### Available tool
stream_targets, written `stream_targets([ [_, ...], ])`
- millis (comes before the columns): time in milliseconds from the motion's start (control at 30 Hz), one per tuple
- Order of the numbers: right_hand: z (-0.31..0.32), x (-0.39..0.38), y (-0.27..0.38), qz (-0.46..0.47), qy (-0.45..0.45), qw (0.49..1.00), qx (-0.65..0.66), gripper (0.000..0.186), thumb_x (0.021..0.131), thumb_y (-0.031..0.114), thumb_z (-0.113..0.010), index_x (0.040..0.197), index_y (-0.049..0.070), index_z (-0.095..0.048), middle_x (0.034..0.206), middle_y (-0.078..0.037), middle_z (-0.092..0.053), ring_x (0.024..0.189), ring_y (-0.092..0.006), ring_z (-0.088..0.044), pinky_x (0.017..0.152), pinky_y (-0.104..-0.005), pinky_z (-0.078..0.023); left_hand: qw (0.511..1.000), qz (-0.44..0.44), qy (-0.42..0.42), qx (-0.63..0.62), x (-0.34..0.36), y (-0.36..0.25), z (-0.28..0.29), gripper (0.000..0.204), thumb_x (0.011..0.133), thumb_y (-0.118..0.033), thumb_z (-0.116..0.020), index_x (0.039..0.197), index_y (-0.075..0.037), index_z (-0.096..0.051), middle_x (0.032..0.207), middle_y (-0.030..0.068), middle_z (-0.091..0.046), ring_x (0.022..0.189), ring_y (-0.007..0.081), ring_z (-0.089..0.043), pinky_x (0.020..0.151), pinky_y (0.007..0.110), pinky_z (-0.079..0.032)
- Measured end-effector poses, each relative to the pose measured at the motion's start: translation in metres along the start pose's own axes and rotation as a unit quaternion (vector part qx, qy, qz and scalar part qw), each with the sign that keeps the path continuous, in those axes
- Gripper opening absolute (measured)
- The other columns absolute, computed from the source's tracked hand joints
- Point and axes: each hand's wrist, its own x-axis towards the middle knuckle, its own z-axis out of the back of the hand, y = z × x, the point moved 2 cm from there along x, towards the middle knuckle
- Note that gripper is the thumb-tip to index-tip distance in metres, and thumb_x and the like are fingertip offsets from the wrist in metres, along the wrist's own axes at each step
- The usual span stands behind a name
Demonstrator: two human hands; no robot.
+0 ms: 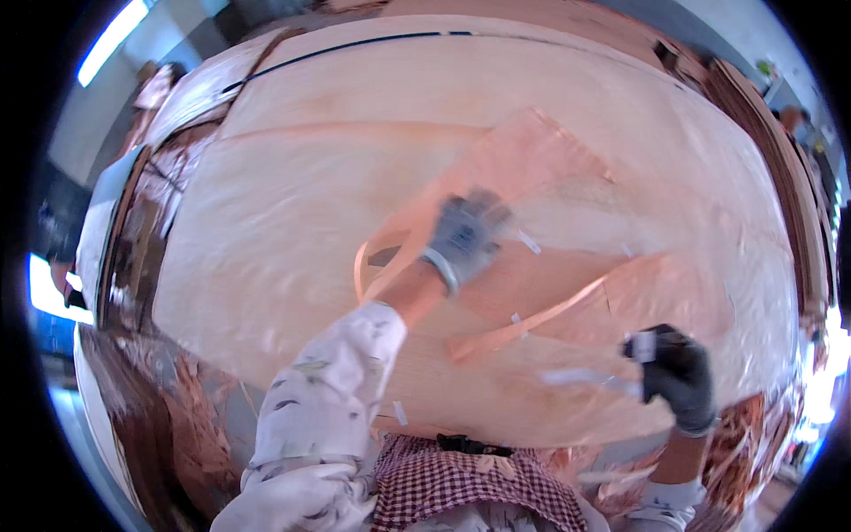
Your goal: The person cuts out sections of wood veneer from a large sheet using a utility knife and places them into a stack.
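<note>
My left hand (pixel 467 235) wears a grey glove and reaches out over a large pale wood veneer sheet (pixel 292 222). It presses on or grips a thin pinkish veneer piece (pixel 532 160) lying on the sheet; motion blur hides the fingers. A narrow veneer strip (pixel 377 253) curls up beside my wrist. My right hand (pixel 678 372), in a black glove, is closed on a small white tape piece (pixel 644 346) at the sheet's near right edge. Another long veneer strip (pixel 532 324) lies between both hands.
The big sheet covers a wide table. Scraps of reddish veneer (pixel 186 417) pile up at the left and lower right. Stacked boards (pixel 753 115) stand at the far right. Small white tape bits (pixel 529 241) dot the sheet.
</note>
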Motion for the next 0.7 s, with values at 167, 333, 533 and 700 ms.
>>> stream_targets([
  [167,0.011,-0.086,-0.014,-0.081,-0.132,0.979,-0.134,0.015,0.077,-0.005,-0.061,0.092,-0.003,-0.061,0.079,-0.008,-0.061,0.068,-0.0110,-0.060,0.060,-0.0236,-0.049,0.965,0.252,0.075,0.025,-0.059,0.098,0.006,0.074,0.074,-0.028,-0.062,0.138,-0.020,-0.026,0.131,0.0166,-0.041,0.122,0.0326,-0.038,0.093,0.050,-0.036],
  [333,-0.075,-0.115,-0.067,-0.256,0.037,0.961,-0.094,0.026,0.081,0.000,-0.060,0.107,-0.002,-0.057,0.095,-0.008,-0.063,0.083,-0.0135,-0.060,0.076,-0.0255,-0.049,0.975,0.190,0.087,-0.074,-0.101,0.178,-0.017,0.056,0.080,-0.012,-0.048,0.134,-0.017,-0.035,0.115,0.0178,-0.055,0.098,0.0335,-0.058,0.085,0.045,-0.043],
  [533,-0.187,-0.157,-0.185,-0.255,0.237,0.926,0.148,0.040,0.083,0.011,-0.059,0.121,0.000,-0.049,0.118,-0.011,-0.055,0.106,-0.0168,-0.051,0.094,-0.0322,-0.039,0.995,0.084,-0.042,0.033,-0.156,0.226,0.063,0.049,0.075,-0.004,-0.044,0.121,-0.016,-0.052,0.097,0.0114,-0.063,0.088,0.0292,-0.060,0.073,0.042,-0.045],
  [700,-0.196,-0.158,-0.201,-0.218,0.190,0.955,-0.063,0.031,0.080,0.015,-0.058,0.108,0.002,-0.055,0.109,-0.016,-0.059,0.100,-0.0287,-0.056,0.083,-0.0343,-0.044,0.996,0.059,-0.033,0.051,-0.202,0.254,0.139,0.044,0.075,-0.005,-0.047,0.117,-0.015,-0.057,0.087,0.0115,-0.063,0.079,0.0285,-0.059,0.073,0.040,-0.044],
])
